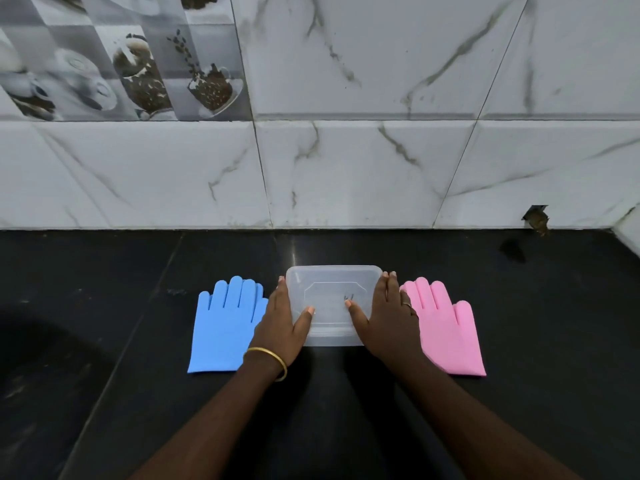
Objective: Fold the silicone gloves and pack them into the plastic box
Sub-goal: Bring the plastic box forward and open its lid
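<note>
both hands (284, 323) (388, 320) clasp the lidded plastic box (332, 303), fingers pressed together (gloves unfolded); a stiff lid might jerk it loose.

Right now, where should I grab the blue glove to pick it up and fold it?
Probably the wide cuff edge of the blue glove, coming from the near side. It lies flat on the black counter with its finger parts pointing at the wall, so the straight cuff faces you. The left hand partly covers its right edge while holding the plastic box.
</note>
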### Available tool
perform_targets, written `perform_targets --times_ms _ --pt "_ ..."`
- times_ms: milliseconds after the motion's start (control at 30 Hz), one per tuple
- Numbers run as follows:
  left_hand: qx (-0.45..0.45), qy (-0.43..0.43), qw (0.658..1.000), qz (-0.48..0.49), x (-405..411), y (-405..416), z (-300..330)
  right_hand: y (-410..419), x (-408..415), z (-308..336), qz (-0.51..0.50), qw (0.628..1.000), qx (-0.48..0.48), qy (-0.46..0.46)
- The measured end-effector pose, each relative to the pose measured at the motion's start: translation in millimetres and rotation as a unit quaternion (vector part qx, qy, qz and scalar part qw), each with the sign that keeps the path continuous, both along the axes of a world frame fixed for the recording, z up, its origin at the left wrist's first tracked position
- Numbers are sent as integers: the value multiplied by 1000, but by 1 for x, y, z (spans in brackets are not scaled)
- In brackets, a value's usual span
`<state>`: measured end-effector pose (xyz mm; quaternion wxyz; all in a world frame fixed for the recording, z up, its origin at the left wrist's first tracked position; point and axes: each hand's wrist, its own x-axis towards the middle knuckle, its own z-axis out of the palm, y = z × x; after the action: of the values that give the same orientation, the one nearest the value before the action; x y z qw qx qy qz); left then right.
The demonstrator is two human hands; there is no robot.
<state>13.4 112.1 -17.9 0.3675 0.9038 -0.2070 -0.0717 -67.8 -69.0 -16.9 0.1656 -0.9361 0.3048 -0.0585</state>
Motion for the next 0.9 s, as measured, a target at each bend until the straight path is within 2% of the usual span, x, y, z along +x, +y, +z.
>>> perform_targets --times_ms 167,233,333,467,667,800,900 --pt "7 4 1000 2 -23 16 -2 12 -16 4 3 999 -40 25" --pt "-21 24 999 24 -22 20 1 19 -14 13 12 998 -67 -6" --pt "-35 36 996 79 -9 22 6 33 2 27 122 986 -93 -58" --pt "14 88 992 85 11 21 18 50 29 31 263 959 -95 -38" --pt "100 41 993 51 16 15 22 55 39 0 291 953 -84 18" --pt "103 -1 993 57 14 14 16 54 43 -6 294 949 -106 30" --pt "145 -22 987 57 17 14 11 54 43 -7 292 950 -104 30"
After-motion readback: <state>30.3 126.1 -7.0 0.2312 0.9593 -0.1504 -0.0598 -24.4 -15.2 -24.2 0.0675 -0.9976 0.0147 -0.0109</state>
